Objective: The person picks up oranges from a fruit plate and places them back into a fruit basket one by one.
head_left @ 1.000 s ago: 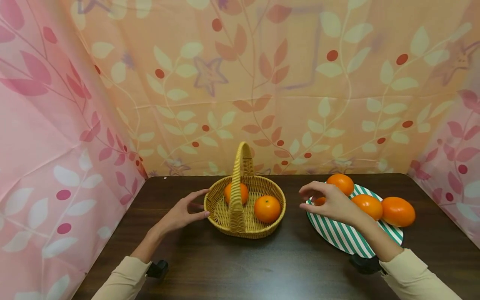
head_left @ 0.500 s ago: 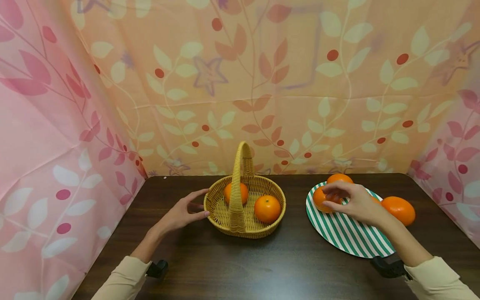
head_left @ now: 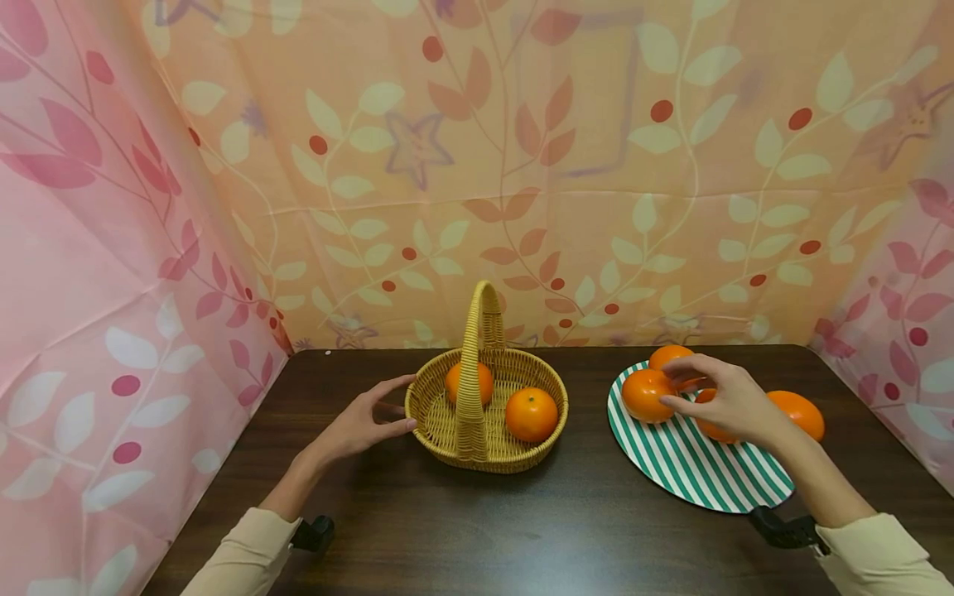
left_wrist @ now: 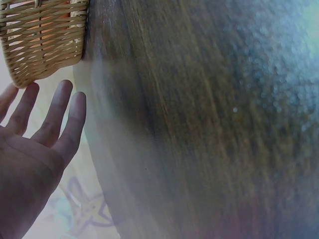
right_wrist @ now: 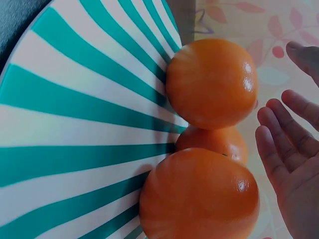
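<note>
My left hand [head_left: 365, 426] lies against the left side of a yellow wicker basket [head_left: 417, 443], its fingers extended and the tips at the wall. The left wrist view shows that hand [left_wrist: 37, 144] just below the woven basket [left_wrist: 47, 45]. Two oranges sit inside: one [head_left: 532, 415] at the right, another [head_left: 480, 386] partly behind the handle. Over a green-and-white striped plate [head_left: 696, 476] hovers my right hand [head_left: 726, 401], loosely bent and holding nothing. Its fingertips are by an orange [head_left: 645, 396] at the plate's left. In the right wrist view, the hand [right_wrist: 294, 144] is apart from the oranges [right_wrist: 212, 84].
More oranges are about the plate: one at the back [head_left: 668, 356], one partly behind my right hand [head_left: 714, 424], and one at the right edge [head_left: 799, 414]. Dark wooden tabletop [head_left: 522, 530] lies in front. Patterned cloth [head_left: 507, 165] hangs behind and at both sides.
My right hand has moved rightward from the plate's left edge to over the plate, uncovering the left orange. My left hand and the basket have stayed put.
</note>
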Tool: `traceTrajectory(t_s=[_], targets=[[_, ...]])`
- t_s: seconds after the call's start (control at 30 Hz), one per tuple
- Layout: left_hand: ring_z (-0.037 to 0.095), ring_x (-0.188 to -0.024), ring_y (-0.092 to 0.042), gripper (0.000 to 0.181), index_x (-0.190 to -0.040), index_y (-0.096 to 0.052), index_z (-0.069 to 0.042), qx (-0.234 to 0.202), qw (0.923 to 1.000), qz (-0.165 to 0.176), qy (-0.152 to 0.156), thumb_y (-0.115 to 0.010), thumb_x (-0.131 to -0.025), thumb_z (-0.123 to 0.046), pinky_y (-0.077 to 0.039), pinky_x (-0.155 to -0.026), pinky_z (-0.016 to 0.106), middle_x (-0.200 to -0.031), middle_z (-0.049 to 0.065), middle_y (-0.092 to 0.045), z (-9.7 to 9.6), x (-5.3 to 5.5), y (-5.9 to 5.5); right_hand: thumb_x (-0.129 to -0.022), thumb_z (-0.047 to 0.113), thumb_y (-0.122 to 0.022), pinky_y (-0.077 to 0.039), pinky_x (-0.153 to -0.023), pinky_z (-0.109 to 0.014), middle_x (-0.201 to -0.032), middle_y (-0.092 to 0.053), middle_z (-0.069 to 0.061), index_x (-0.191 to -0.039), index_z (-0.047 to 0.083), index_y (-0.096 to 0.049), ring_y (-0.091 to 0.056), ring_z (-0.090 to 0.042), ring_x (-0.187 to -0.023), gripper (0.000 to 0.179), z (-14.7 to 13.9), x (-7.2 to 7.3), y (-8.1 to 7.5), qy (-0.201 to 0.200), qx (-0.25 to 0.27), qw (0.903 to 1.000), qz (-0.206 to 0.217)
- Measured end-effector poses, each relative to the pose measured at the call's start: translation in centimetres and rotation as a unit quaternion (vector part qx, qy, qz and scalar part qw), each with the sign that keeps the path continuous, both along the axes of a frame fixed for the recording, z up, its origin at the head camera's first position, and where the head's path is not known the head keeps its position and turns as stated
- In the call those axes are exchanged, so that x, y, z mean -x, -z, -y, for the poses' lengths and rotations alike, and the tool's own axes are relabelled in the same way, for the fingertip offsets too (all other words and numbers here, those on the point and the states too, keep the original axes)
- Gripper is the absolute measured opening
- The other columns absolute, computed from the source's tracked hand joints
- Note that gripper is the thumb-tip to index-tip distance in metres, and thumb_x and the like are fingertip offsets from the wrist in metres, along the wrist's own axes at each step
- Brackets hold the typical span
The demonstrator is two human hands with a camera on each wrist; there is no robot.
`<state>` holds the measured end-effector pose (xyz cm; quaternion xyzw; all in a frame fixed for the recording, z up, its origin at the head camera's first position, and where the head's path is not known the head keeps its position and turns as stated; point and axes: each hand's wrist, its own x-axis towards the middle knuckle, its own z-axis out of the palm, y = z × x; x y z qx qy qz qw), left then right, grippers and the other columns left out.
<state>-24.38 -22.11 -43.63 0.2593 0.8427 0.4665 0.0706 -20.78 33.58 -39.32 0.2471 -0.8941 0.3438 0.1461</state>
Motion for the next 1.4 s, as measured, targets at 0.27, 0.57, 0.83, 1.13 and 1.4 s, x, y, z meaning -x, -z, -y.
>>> traceTrajectory(t_s=[0.27,0.57,0.83,1.13,1.4], targets=[[0.045,-0.115,-0.060,0.074,-0.156,-0.039,-0.008,0.000,1.0000,0.000,0.000,-0.077,-0.094,-0.023,-0.058,-0.078,0.033,-0.155,0.018,-0.039,0.0,0.0,-0.2,-0.083,0.020,-0.087,-0.056,-0.076,-0.027,-0.116,-0.066,-0.014,-0.127,0.000,-0.063,-0.066,-0.031,-0.095,0.055,0.0,0.1,0.0,0.031,-0.033,0.9989,0.013],[0.042,-0.114,-0.062,0.074,-0.156,-0.039,-0.008,-0.001,1.0000,0.000,0.001,-0.077,-0.094,-0.023,-0.058,-0.078,0.033,-0.154,0.017,-0.040,-0.1,-0.1,-0.2,-0.084,0.038,-0.085,-0.054,-0.075,-0.041,-0.121,-0.061,-0.017,-0.134,0.000,-0.058,-0.062,-0.036,-0.103,0.068,0.3,-0.1,0.1,0.071,-0.069,0.9938,0.051],[0.041,-0.114,-0.063,0.073,-0.156,-0.039,-0.008,-0.005,1.0000,-0.004,0.004,-0.077,-0.094,-0.022,-0.058,-0.079,0.033,-0.154,0.017,-0.040,-0.1,-0.1,-0.1,-0.083,0.046,-0.084,-0.048,-0.085,-0.059,-0.124,-0.058,-0.022,-0.134,-0.001,-0.058,-0.059,-0.038,-0.103,0.074,1.0,0.1,0.5,0.089,-0.091,0.9908,0.047],[0.042,-0.114,-0.062,0.073,-0.156,-0.040,-0.010,0.001,1.0000,-0.001,-0.001,-0.077,-0.094,-0.022,-0.058,-0.080,0.033,-0.154,0.018,-0.040,0.0,0.0,0.0,-0.075,0.058,-0.086,-0.050,-0.083,-0.057,-0.126,-0.057,-0.021,-0.131,0.000,-0.060,-0.059,-0.037,-0.099,0.084,1.8,0.3,0.9,0.096,-0.125,0.9864,0.046],[0.043,-0.115,-0.061,0.074,-0.156,-0.039,-0.009,-0.005,1.0000,0.002,0.001,-0.077,-0.094,-0.022,-0.058,-0.080,0.033,-0.155,0.018,-0.039,0.0,-0.1,-0.1,-0.073,0.038,-0.094,-0.050,-0.084,-0.058,-0.124,-0.058,-0.026,-0.128,-0.004,-0.061,-0.058,-0.038,-0.098,0.077,2.1,0.9,0.9,0.082,-0.143,0.9857,0.034]])
